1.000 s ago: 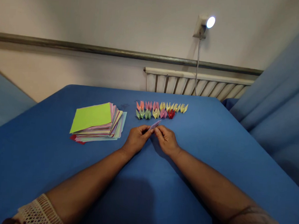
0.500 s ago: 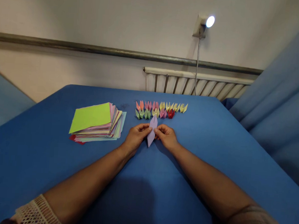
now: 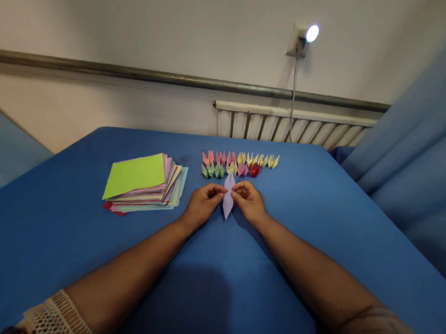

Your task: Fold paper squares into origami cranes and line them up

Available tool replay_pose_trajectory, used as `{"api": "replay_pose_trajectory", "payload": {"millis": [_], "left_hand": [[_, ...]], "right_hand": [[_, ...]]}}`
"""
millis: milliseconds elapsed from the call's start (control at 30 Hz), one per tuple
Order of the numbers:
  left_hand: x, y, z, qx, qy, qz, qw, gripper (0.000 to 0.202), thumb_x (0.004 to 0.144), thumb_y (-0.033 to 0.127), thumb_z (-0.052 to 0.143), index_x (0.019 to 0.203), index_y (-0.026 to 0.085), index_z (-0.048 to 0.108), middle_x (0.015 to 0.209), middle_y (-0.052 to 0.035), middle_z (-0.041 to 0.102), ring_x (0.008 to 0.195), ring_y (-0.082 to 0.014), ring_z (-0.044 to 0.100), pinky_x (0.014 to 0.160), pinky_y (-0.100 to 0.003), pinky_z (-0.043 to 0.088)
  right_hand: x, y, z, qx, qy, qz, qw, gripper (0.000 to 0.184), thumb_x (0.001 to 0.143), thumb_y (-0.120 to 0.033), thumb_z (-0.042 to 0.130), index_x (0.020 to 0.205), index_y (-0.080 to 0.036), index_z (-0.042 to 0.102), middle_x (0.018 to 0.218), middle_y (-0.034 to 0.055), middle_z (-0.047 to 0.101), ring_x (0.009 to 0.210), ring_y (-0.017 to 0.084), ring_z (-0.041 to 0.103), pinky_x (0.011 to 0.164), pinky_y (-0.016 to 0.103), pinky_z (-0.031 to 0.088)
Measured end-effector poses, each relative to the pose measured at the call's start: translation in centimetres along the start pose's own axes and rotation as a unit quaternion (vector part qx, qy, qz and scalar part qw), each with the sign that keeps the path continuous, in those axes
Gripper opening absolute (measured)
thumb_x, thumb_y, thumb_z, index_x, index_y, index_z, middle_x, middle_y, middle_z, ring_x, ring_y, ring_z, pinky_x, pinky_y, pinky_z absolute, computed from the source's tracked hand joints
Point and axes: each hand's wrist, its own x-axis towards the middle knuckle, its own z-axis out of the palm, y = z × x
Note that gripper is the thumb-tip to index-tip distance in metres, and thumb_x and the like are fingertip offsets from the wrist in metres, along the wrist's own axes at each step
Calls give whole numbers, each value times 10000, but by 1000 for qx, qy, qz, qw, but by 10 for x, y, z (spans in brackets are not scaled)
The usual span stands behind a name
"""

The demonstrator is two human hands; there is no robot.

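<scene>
A lilac folded paper [image 3: 228,203], long and pointed at both ends with a slit in its far half, stands between my hands above the table. My left hand [image 3: 204,202] pinches its left edge near the middle between thumb and fingers. From the other side, my right hand [image 3: 250,201] grips the right edge the same way. Just beyond the lilac paper are two rows of small folded paper cranes, among them a red crane [image 3: 254,169], a green crane [image 3: 208,170] and a yellow crane [image 3: 273,161].
To the left lies a stack of coloured paper sheets [image 3: 135,176], bright green on top. Everything rests on a blue-covered table [image 3: 276,281]. Behind it are a radiator [image 3: 298,113], a metal pipe [image 3: 156,76] and a lit plug [image 3: 312,33]; a blue curtain [image 3: 416,148] hangs at right.
The lilac paper has turned slightly, its near tip swinging a little to the right. Left thumb and fingers have shifted slightly on its edge; both hands keep hold.
</scene>
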Motion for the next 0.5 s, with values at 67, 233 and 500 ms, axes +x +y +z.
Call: {"api": "replay_pose_trajectory", "payload": {"millis": [67, 233, 500], "left_hand": [[1, 0, -1, -6, -15, 0, 1000, 164, 727, 270, 642, 847, 169, 693, 801, -19, 689, 730, -147, 624, 715, -272, 480], [3, -2, -3, -17, -33, -5, 999, 227, 695, 264, 687, 898, 163, 696, 796, -21, 689, 709, -142, 619, 702, -268, 479], [4, -4, -5, 16, -8, 9, 1000, 229, 714, 380, 695, 763, 157, 666, 700, 11, 637, 646, -123, 566, 631, -239, 438]], "right_hand": [[1, 1, -2, -5, -9, 11, 1000, 149, 675, -288, 662, 772, -207, 583, 622, -52, 583, 556, 102, 531, 578, 244, 437], [3, 2, -6, 1, -27, 8, 1000, 156, 679, -263, 660, 817, -203, 620, 706, -18, 648, 647, 124, 599, 672, 279, 479], [1, 4, -3, -37, 14, 19, 999, 191, 637, -303, 735, 741, -190, 622, 655, -27, 617, 573, 104, 545, 595, 258, 434]]}}
